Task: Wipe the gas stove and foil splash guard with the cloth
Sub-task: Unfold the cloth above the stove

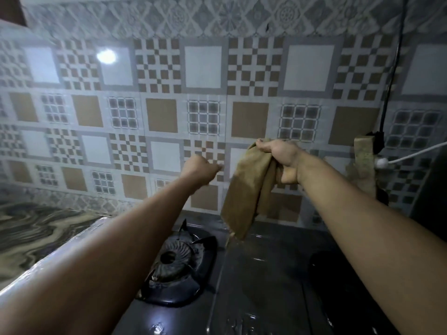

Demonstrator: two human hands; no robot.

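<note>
A brown cloth point(246, 189) hangs down from my right hand point(280, 160), which is shut on its top end, raised in front of the patterned foil splash guard point(159, 117). The cloth's lower end dangles just above the dark gas stove point(261, 274). My left hand point(200, 169) is held up beside it to the left, fingers curled into a loose fist close to the splash guard, with nothing visible in it. The stove's left burner point(174, 259) lies below, between my two forearms.
A black cable point(391, 76) runs down the wall at the right to a plug, with a white cord point(411, 153) and a brownish rag point(362, 163) hanging there. A marbled countertop point(36, 233) lies at the left. A dark round shape point(329, 267) sits on the stove's right side.
</note>
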